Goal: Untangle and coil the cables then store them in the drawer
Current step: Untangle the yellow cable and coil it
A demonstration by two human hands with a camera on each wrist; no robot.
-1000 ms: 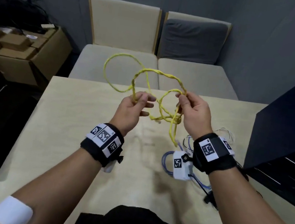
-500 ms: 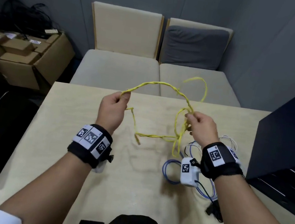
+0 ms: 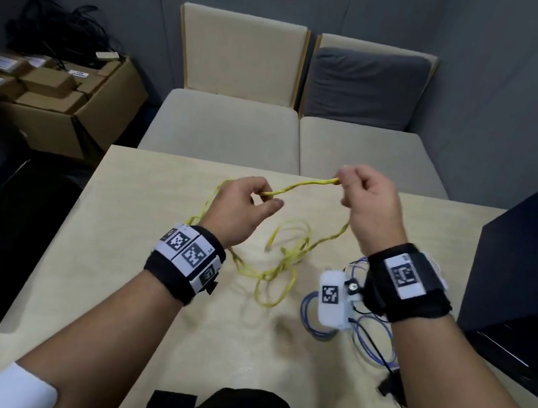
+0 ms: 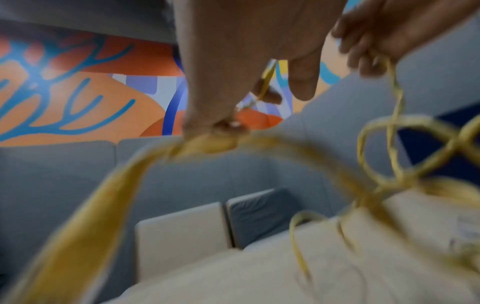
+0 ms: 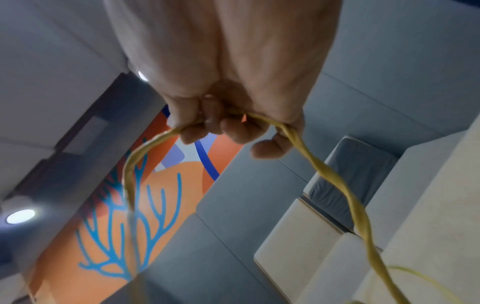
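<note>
— The yellow cable (image 3: 301, 184)?
— Thin, twisted on itself; one stretch hangs raised between two grips, the rest lies in loose tangled loops on the desk (image 3: 138, 240).
— And the blue-white cables (image 3: 308, 316)?
— Looped flat, just right of the yellow tangle.

A pale wooden table (image 3: 136, 254) is carrying the things. Loose loops of a yellow cable (image 3: 281, 264) are lying near its middle, part of the cable rising off the surface toward 12 o'clock. At about 4 o'clock from those loops, a bundle of blue and white cables (image 3: 312, 327) is resting flat, with a black plug (image 3: 388, 386) lying just beyond it toward 5 o'clock.
</note>
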